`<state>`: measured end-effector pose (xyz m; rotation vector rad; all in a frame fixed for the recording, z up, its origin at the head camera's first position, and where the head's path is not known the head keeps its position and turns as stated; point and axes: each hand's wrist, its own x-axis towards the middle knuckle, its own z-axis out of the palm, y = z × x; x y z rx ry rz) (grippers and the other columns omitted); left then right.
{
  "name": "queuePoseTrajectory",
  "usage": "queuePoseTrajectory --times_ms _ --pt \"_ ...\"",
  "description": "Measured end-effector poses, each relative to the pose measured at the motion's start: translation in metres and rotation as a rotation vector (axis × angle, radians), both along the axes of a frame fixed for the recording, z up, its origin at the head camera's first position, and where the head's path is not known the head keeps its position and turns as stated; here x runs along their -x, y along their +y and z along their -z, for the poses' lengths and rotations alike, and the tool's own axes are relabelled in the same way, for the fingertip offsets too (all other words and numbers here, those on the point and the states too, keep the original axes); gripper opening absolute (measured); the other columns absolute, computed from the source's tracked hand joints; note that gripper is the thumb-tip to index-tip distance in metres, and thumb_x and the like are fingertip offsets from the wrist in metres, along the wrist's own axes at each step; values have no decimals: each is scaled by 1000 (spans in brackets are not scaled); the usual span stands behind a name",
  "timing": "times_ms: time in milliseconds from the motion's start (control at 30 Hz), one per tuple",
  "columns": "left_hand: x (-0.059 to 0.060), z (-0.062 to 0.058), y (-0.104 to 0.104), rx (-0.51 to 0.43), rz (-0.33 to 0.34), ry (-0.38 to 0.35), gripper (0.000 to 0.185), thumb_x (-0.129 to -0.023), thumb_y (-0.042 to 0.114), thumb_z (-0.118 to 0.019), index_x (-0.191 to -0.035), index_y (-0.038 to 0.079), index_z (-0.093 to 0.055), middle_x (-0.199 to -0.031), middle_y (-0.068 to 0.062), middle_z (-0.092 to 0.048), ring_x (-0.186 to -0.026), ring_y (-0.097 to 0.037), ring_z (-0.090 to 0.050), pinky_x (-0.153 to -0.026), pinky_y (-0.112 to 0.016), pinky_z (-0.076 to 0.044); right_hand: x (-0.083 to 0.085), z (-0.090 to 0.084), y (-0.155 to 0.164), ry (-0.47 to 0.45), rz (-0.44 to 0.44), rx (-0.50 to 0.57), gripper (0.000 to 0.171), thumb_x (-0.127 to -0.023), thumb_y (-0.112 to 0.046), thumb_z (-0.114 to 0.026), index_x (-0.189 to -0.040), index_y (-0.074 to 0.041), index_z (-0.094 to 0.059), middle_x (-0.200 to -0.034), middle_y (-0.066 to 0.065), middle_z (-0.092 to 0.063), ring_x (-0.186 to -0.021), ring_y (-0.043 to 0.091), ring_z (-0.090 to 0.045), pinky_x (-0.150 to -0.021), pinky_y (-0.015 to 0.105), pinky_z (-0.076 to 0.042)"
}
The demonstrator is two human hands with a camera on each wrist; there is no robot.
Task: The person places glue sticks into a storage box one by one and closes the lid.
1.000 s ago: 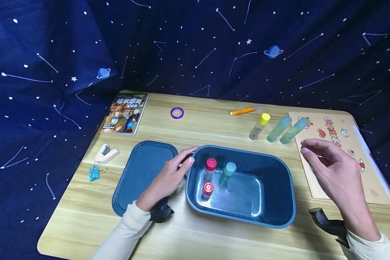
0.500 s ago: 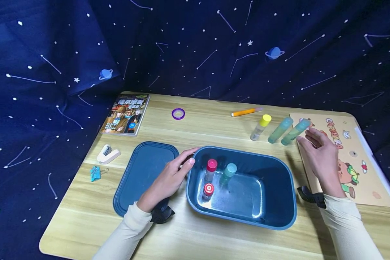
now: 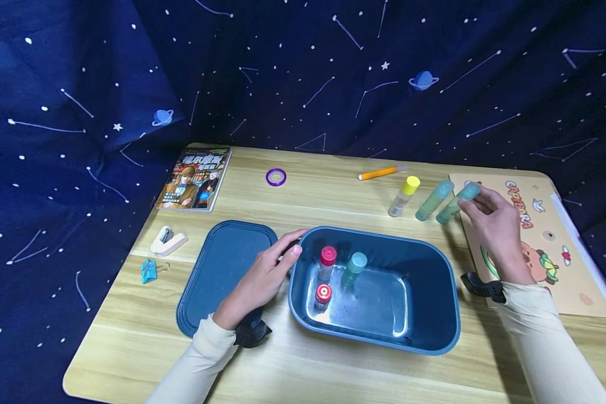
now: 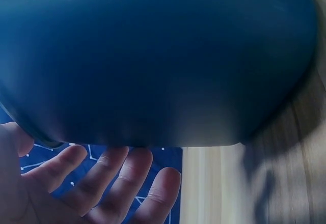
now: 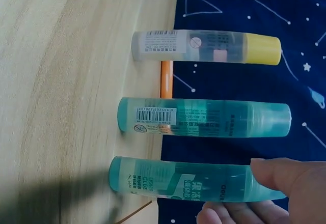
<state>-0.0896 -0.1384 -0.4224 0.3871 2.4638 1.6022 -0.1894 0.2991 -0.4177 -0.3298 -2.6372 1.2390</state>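
My right hand has its thumb and fingers around the capped upper end of a green liquid glue bottle, which stands upright. Beside it stand a second green glue bottle and a clear one with a yellow cap. My left hand rests at the left end of a dark blue bin, fingers fairly straight along its outer wall in the left wrist view. Inside the bin stand two red-capped bottles, one pinkish red and one with a ringed top, and a teal-capped bottle.
A blue lid lies left of the bin, partly under the left forearm. Farther left are a white stapler, a blue binder clip and a book. A purple tape roll, an orange pen and a capybara folder lie around.
My right hand has moved left and away from me, from over the folder to the rightmost green glue bottle, and now grips its top. The left hand keeps its place at the bin.
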Motion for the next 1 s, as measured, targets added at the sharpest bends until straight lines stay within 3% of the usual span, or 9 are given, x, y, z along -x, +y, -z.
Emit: queuePoseTrajectory --times_ms 267,367,500,667,767,867,1000 --pt "0 3 1 -10 10 -3 43 -113 36 -41 -154 25 -48 -156 -2 -54 -144 -26 -52 -117 -53 -44 -6 -9 2 31 25 -46 51 -101 -33 -68 -142 -4 -60 -95 -35 -57 -83 -23 -52 -69 0 -42" --pt "0 3 2 -10 10 2 44 -113 36 -41 -154 25 -48 -156 -3 -55 -143 -26 -53 -117 -54 -44 -12 -22 3 74 53 -29 38 -99 -30 -71 -132 -11 -67 -87 -42 -53 -82 -23 -54 -68 0 -42" --pt "0 2 2 -7 7 2 44 -113 36 -41 -155 24 -48 -156 -3 -54 -143 -27 -54 -117 -54 -44 -27 -51 1 186 85 -24 25 -96 -24 -75 -121 -24 -70 -89 -41 -58 -83 -20 -59 -74 -1 -44" --pt "0 3 1 -3 5 -10 44 -113 37 -41 -155 26 -48 -157 -2 -53 -144 -27 -52 -117 -55 -43 -57 -97 -13 324 80 17 29 -93 -13 -77 -122 -18 -73 -98 -28 -68 -88 -12 -65 -80 2 -47" --pt "0 3 0 -6 5 -2 43 -113 36 -41 -154 25 -48 -156 -2 -54 -144 -27 -52 -117 -55 -43 -76 -119 -25 406 -18 54 32 -92 -2 -74 -121 -15 -73 -102 -22 -71 -90 -7 -67 -81 4 -49" --pt "1 4 0 -8 1 16 42 -113 35 -42 -153 25 -50 -155 -2 -55 -144 -26 -53 -118 -54 -43 -93 -131 -41 449 -177 64 36 -89 10 -71 -121 -7 -72 -104 -17 -73 -89 -5 -69 -81 4 -52" --pt "3 4 -1 -5 1 36 42 -113 34 -43 -152 24 -51 -154 -2 -56 -144 -25 -52 -118 -53 -42 -115 -137 -68 329 -312 -17 42 -84 11 -78 -123 -7 -72 -103 -17 -73 -84 -7 -70 -74 4 -52"
